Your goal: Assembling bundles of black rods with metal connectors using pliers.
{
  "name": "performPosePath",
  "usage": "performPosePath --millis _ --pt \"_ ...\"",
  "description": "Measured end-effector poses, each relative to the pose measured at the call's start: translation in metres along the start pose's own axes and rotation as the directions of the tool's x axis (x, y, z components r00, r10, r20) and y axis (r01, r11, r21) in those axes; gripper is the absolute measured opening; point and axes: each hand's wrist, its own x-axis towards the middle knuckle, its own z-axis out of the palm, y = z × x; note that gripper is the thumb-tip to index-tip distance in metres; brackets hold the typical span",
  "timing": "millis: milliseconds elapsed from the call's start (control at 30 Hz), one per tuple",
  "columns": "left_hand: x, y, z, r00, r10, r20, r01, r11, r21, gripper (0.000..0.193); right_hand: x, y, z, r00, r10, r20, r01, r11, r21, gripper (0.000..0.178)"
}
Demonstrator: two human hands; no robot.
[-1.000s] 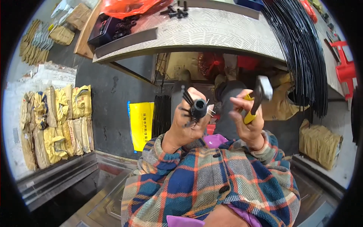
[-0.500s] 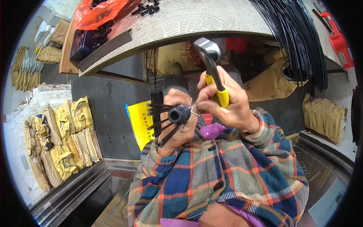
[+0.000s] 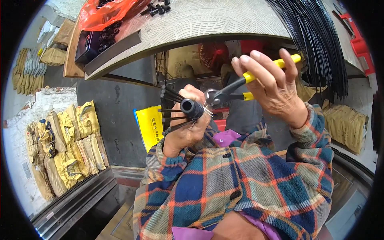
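My left hand [image 3: 184, 136] is closed around a black plastic tube fitting [image 3: 192, 109] whose round hollow end faces up. Several thin black rods [image 3: 175, 119] fan out from the fitting toward the left. On its right side, pale thin wire ends [image 3: 207, 111] stick out. My right hand [image 3: 276, 89] grips end-cutting pliers [image 3: 231, 89] by their yellow handles, which are spread apart. The pliers' metal head is beside the wire ends; whether the jaws touch them I cannot tell.
A table [image 3: 224, 18] spans the far side, with a red plastic bag [image 3: 102, 16], loose black fittings [image 3: 156, 9] and a long bundle of black rods [image 3: 316, 44] hanging off its edge. A yellow packet [image 3: 149, 127] lies left of my hands. Brown sacks [image 3: 66, 148] are stacked at left.
The pliers have swung down from upright, so their head is now beside the wire ends. My right hand has moved right and the handles have spread. My left hand keeps hold of the fitting.
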Motion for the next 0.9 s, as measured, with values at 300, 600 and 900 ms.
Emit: performPosePath --millis 300,600,900 --pt "0.001 -0.003 -0.008 0.994 0.051 0.092 -0.062 0.992 0.112 0.024 -0.007 -0.011 0.008 0.99 0.009 -0.138 -0.026 0.992 -0.12 0.028" --pt "-0.001 0.0 -0.002 0.994 0.103 0.039 -0.107 0.985 0.138 0.025 -0.024 -0.021 0.006 0.998 0.056 -0.035 -0.05 0.988 0.148 0.034" --pt "0.001 0.021 -0.01 0.834 -0.389 0.391 0.468 0.875 -0.127 0.076 0.0 0.043 -0.05 0.511 -0.567 0.646 -0.592 0.313 0.742 0.031"
